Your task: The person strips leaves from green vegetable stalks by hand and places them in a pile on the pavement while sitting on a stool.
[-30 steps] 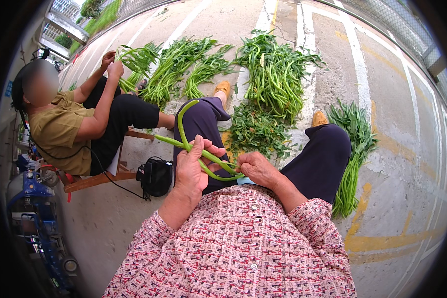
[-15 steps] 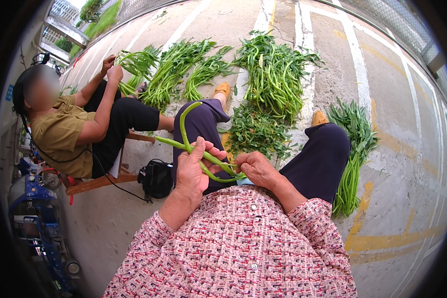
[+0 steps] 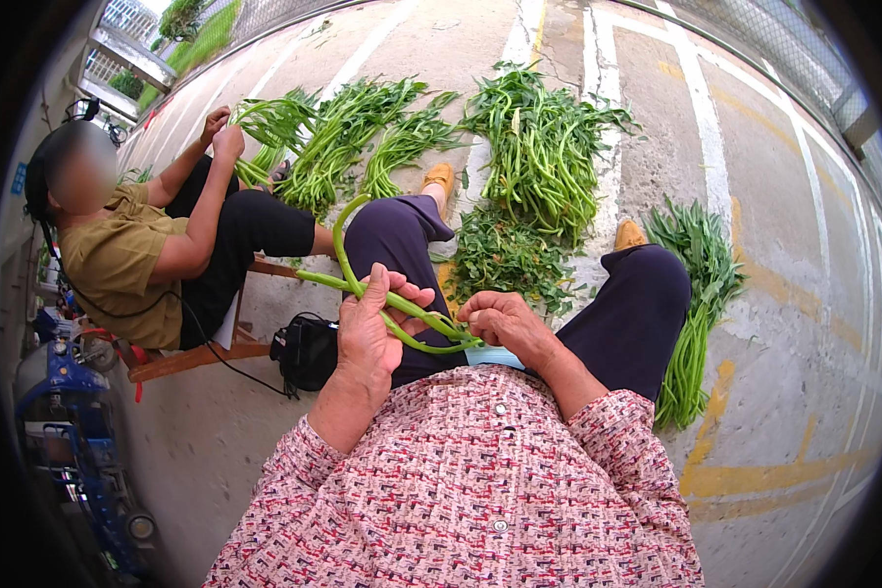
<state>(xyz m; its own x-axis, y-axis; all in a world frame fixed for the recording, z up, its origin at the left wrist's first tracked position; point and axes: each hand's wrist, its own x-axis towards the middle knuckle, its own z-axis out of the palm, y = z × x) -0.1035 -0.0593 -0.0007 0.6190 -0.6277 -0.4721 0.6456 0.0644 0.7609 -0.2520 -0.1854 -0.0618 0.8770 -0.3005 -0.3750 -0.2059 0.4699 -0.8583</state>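
Over my lap, my left hand (image 3: 367,328) is closed around a few thick green water spinach stems (image 3: 341,245). One stem curves up past the thumb, another points left, and their other ends reach toward my right hand (image 3: 505,325). The right fingers are bent into a pinch right beside those ends; whatever is between the fingertips is too small to make out. Beyond my knees lies a large pile of leafy water spinach (image 3: 544,147). Nearer, between my feet, is a heap of loose leaves (image 3: 510,255).
To my left a co-worker (image 3: 132,235) on a wooden chair (image 3: 201,361) holds long greens. More bunches (image 3: 348,137) lie ahead of them, and another bunch (image 3: 691,314) is right of my leg. A black bag (image 3: 306,353) with a cable and a blue scooter (image 3: 73,441) stand left.
My left hand has shifted slightly left with the stems, which now tilt a little further left. The right fingertips have lifted slightly and sit more apart from the left hand.
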